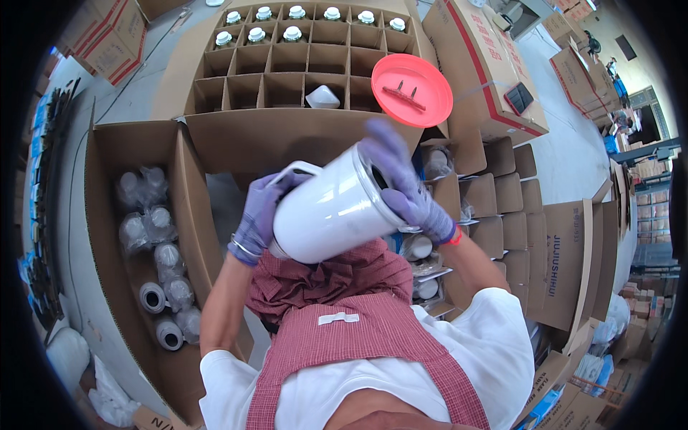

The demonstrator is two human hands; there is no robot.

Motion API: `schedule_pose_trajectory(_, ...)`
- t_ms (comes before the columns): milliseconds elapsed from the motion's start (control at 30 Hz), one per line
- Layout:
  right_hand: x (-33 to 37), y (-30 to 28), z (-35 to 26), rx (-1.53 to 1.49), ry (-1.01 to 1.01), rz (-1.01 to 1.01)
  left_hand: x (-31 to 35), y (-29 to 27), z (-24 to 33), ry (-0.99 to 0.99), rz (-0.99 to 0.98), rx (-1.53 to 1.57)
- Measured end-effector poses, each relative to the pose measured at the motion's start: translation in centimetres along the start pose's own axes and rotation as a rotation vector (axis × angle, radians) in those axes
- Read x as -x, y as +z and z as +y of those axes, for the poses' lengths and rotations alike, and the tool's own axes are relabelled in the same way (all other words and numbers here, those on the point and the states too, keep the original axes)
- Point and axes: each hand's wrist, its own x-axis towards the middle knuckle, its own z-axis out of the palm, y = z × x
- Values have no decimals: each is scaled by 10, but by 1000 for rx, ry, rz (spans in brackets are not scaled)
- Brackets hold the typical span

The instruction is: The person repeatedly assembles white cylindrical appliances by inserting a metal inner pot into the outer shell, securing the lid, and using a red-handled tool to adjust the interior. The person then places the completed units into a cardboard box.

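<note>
A glossy white jug [326, 215] with a side handle lies tilted above my lap, its dark round mouth facing right. My left hand [259, 215], in a purple glove, grips it by the handle side. At the mouth is my gloved right hand [416, 190]; its thumb rests by the rim, and its upper fingers are smeared by motion, so their grip is unclear. Beyond the jug stands a divided carton [287, 122] with several white-capped bottles or jugs [292, 34] in its far cells. One near cell holds a loose white piece [322, 97].
A red round dish [437, 79] bearing a brown metal tool [405, 99] sits at the carton's right corner. At left, an open carton [104, 186] contains several wrapped white parts [168, 256]. Cardboard dividers [494, 201] fill the right side; a phone [518, 98] lies on a closed box [480, 64].
</note>
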Motion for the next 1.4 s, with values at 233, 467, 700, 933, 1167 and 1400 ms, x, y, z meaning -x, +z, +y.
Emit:
schedule_pose_trajectory(233,19,40,7,-756,788,349,4,20,-11,596,136,-283)
schedule_pose_trajectory(467,-1,-15,-8,-105,109,-166,2,3,-16,-59,-83,138)
schedule_pose_trajectory(700,21,32,-12,-554,549,176,6,9,-17,401,274,-197)
schedule_pose_trajectory(933,20,31,3,-478,490,107,14,8,-4,550,186,-187)
schedule_pose_trajectory(1167,-8,-10,-27,-123,-79,-101,3,2,5,154,-2,-45)
schedule_pose_trajectory(1400,47,79,29,-1280,797,617,18,47,43,1107,69,-1022)
